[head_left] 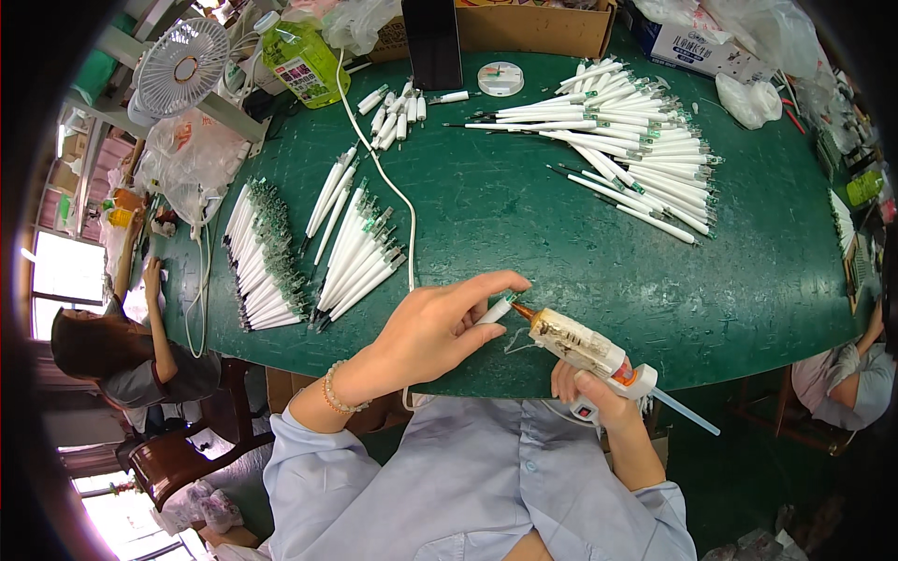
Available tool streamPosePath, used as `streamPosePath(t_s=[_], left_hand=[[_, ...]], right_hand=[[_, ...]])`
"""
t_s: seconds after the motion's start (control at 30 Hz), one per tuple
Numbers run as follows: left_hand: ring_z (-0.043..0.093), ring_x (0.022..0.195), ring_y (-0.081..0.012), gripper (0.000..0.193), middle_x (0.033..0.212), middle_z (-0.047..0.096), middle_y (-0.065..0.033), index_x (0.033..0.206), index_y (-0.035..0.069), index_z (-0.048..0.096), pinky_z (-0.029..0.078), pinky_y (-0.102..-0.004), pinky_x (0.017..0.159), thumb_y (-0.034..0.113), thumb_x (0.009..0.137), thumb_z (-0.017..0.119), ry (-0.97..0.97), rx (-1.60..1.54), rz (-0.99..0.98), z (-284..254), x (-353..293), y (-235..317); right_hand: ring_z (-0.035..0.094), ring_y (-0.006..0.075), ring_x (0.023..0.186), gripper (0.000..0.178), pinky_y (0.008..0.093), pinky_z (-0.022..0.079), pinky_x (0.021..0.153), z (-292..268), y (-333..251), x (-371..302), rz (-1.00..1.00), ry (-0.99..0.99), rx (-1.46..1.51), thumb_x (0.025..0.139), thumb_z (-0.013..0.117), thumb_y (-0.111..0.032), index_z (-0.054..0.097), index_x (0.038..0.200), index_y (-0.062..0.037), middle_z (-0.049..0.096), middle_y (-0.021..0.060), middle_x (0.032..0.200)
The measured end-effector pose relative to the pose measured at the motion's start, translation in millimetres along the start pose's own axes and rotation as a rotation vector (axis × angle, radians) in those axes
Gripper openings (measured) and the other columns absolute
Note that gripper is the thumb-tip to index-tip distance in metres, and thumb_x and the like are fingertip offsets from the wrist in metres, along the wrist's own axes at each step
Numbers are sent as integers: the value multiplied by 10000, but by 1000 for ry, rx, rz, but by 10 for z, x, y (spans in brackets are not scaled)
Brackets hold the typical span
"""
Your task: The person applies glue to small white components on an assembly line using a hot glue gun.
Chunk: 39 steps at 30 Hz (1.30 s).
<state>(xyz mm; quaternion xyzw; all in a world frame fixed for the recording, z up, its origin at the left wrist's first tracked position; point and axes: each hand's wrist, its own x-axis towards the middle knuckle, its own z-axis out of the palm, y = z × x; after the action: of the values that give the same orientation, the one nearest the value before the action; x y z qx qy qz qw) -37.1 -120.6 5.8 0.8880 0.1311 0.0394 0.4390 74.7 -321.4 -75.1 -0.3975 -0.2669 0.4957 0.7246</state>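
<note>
My left hand (438, 323) pinches a short white tube (495, 311) with a bit of green at its far end. In my right hand (596, 395) is a white hot glue gun (585, 348), gripped by its handle. Its brown nozzle points left and meets, or nearly meets, the green end of the tube. A pale glue stick (687, 413) sticks out of the gun's back. Fine glue strands hang near the nozzle. Left of my hands lie rows of white pen-like sticks (358, 266) with green ends; a larger fan of white sticks (645, 154) spreads at the far right.
Short white tubes (393, 117) lie near a dark phone (432, 47) and a round white dish (500, 79). A white cable (385, 178) crosses the green table (505, 220). A green bottle (301, 61) and a fan (184, 65) stand far left. Other people sit at both sides.
</note>
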Motion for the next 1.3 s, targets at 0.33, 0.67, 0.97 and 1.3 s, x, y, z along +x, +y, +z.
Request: streamPosePath(t_s=[0.33,0.67,0.97,1.3], left_hand=[[446,470,-121,480,572,458,-29,1140,128,505,378,-246,453,10,696,645,6,1,0,-4,-5,-19],[486,526,-103,468,736,565,-43,1130,129,519,416,-228,491,12,696,651,-11,-32,127,-25,-67,108],[477,530,-179,481,596,466,-58,1162,157,493,412,-293,534,49,710,618,462,400,-256,-1013,-79,-494],[531,706,-263,423,764,549,-139,1178,117,490,429,-348,686,37,763,522,179,529,-366,-1187,43,-1003]], right_hand=[[508,138,587,257,275,423,559,21,-24,6,11,19,-11,797,505,-46,507,1024,75,534,84,649],[512,141,582,224,276,424,557,111,-38,36,28,50,-277,782,501,-43,528,969,78,530,82,628],[431,189,497,361,307,388,495,81,-66,30,-158,189,-162,801,501,-280,437,552,-27,429,100,524],[426,180,499,363,301,384,492,17,-76,-5,-197,198,-141,801,502,-292,429,551,-38,402,74,512]])
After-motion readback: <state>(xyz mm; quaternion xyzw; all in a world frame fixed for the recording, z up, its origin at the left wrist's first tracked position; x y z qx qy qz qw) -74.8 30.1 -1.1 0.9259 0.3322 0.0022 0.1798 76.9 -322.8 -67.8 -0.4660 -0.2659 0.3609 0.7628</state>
